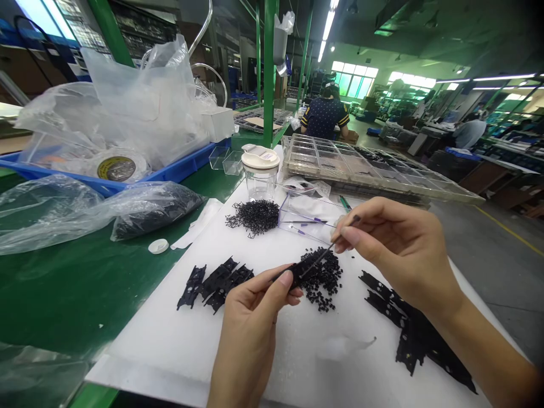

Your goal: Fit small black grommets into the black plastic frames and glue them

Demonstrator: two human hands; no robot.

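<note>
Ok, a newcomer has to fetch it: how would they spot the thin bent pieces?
On the green table lies a white board, with a clear, cream-lidded cup near its far edge. The black pile right before that cup looks spindly and wire-like, unlike the chunky bits heaped nearer the camera.

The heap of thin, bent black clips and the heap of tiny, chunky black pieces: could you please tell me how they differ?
The clip heap is a tangle of spindly shapes; the chunky heap holds compact bits. The clip heap lies farther from the camera, the chunky heap nearer. Both are black and rest on the white work surface.
</note>
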